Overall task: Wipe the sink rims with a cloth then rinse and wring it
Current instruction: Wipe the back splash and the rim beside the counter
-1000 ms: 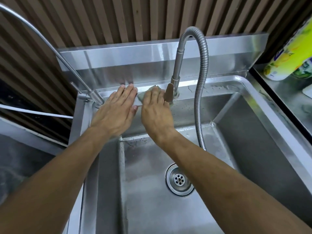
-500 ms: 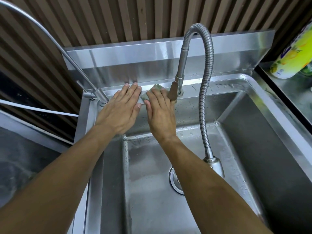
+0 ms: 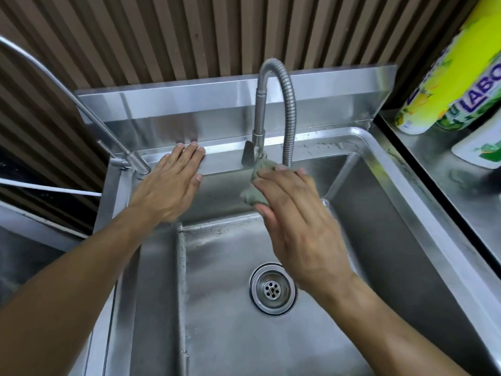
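A stainless steel sink (image 3: pixel 379 218) fills the view, its back rim (image 3: pixel 225 158) running below a steel splashback. My left hand (image 3: pixel 168 185) lies flat and empty on the back rim, fingers together, just right of a slim tap base. My right hand (image 3: pixel 295 215) is lifted over the basin and grips a crumpled grey-green cloth (image 3: pixel 257 183), whose top touches the base of the flexible-hose faucet (image 3: pixel 273 104). The drain (image 3: pixel 272 288) sits in the basin floor below my right wrist. No water runs.
A slim angled tap (image 3: pixel 81 104) rises at the left back corner. A white cable (image 3: pixel 48 188) runs along the left. On the right counter stand a yellow-green bottle (image 3: pixel 447 71) and a white bottle (image 3: pixel 479 147). A ribbed brown wall sits behind.
My right hand has lifted the cloth off the back rim and moved right, past the faucet base. My left hand has stayed flat on the rim. The camera has shifted closer.
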Motion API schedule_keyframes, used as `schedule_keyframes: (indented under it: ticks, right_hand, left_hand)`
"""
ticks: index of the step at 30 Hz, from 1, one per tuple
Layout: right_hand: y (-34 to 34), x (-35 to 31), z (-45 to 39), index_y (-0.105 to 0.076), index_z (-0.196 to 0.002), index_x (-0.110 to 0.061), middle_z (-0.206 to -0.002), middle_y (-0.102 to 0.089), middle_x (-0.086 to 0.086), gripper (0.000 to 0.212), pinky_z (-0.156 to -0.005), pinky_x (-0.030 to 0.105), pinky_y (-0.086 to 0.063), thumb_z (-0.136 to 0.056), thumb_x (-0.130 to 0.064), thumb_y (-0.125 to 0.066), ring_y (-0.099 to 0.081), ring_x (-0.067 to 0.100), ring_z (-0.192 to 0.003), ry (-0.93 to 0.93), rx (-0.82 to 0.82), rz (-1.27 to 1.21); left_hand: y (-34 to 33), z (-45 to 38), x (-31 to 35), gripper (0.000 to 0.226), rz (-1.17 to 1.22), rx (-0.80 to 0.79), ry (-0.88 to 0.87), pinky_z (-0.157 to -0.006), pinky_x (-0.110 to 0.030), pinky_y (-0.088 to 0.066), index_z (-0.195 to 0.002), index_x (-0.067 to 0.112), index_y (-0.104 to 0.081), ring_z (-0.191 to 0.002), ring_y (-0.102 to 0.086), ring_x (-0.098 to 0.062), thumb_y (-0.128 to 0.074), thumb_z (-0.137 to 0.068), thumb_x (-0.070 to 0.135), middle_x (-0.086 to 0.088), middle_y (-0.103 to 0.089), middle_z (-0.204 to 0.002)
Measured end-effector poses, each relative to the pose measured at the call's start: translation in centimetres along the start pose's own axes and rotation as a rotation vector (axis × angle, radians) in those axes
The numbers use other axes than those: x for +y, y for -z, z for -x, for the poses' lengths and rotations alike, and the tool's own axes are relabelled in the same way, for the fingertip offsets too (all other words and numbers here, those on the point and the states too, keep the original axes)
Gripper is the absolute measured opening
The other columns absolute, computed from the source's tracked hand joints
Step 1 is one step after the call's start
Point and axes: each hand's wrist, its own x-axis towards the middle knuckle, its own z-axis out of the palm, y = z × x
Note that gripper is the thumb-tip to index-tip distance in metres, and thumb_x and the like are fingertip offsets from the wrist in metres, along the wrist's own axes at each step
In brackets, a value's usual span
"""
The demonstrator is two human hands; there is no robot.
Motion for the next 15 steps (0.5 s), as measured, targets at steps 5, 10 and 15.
schedule_keyframes:
  ticks: [5,10,15]
  right_hand:
    - [4.7,3.7,-0.5,-0.066,-0.129,0.000,-0.134,-0.065,0.015,0.039,-0.121,0.053,-0.035,-0.112,-0.026,-0.041,-0.057,0.031,-0.135,0.012,0.046,0.069]
    - [1.0,9.4,-3.0,-0.066,-0.127,-0.008,-0.132,-0.066,0.010,0.035,-0.118,0.053,-0.037,-0.112,-0.027,-0.040,-0.056,0.028,-0.133,-0.123,-0.017,0.068]
    - [-7.2,12.8,-6.3,-0.051,-0.143,-0.017,-0.152,-0.050,0.005,0.038,-0.122,0.056,-0.029,-0.112,-0.033,-0.035,-0.040,0.027,-0.146,-0.213,-0.306,-0.054]
  left_hand:
    - [0.6,-0.4,0.9,0.069,0.011,-0.025,0.023,-0.127,-0.039,0.000,-0.164,0.024,0.001,-0.157,0.012,-0.017,-0.001,-0.103,0.056,0.005,0.008,-0.171]
    - [1.0,-2.9,2.6,0.068,-0.021,-0.013,-0.031,-0.128,-0.040,0.004,-0.164,0.027,0.002,-0.156,0.016,-0.015,0.000,-0.102,0.055,0.006,0.010,-0.171]
    - [0.4,-4.3,4.3,0.063,-0.112,0.070,-0.099,-0.128,-0.039,0.008,-0.164,0.022,0.002,-0.156,0.021,-0.017,-0.008,-0.107,0.047,0.003,0.014,-0.171]
